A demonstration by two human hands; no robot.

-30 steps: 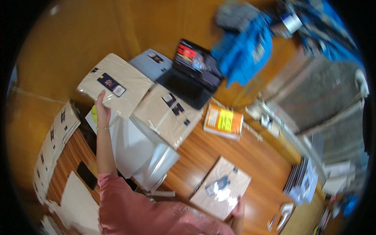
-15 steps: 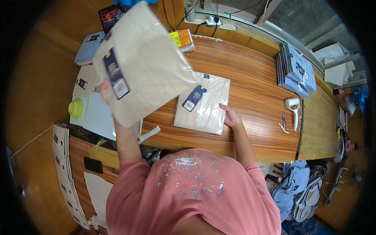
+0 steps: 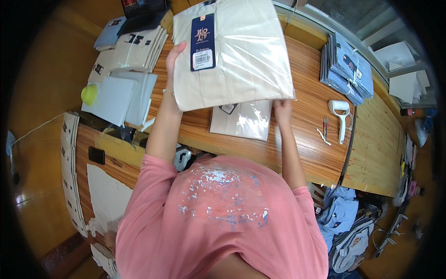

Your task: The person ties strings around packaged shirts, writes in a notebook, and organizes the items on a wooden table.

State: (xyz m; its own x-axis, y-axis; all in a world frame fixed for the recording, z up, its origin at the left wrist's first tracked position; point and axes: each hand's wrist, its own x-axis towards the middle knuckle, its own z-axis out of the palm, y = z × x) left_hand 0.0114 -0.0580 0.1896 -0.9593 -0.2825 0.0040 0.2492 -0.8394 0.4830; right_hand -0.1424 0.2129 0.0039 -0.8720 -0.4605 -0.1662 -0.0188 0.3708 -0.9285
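Observation:
A folded cream shirt (image 3: 251, 51) in a clear plastic bag is raised above the table, its buttons and navy hang tag facing up. My left hand (image 3: 174, 60) grips its left edge, thumb on top. At its lower right corner, my right hand (image 3: 282, 111) is closed on the bag, the fingertips mostly hidden behind it. Beneath lies a second bagged cream shirt (image 3: 246, 123) on the wood-grain table (image 3: 306, 135), partly covered by the raised one.
Bagged cream shirts (image 3: 139, 49) and white sheets (image 3: 110, 100) lie at the left, near a lime-green cup-like object (image 3: 88, 94). Tied blue shirts (image 3: 341, 67) are stacked at the far right. A lint roller (image 3: 340, 114) and small cutters (image 3: 325, 128) lie closer. A phone (image 3: 96, 156) rests lower left.
The raised shirt has swung right and turned from its plain side to its buttoned side, now above the lower shirt. My right hand has moved from the lower shirt's edge to the raised one's corner.

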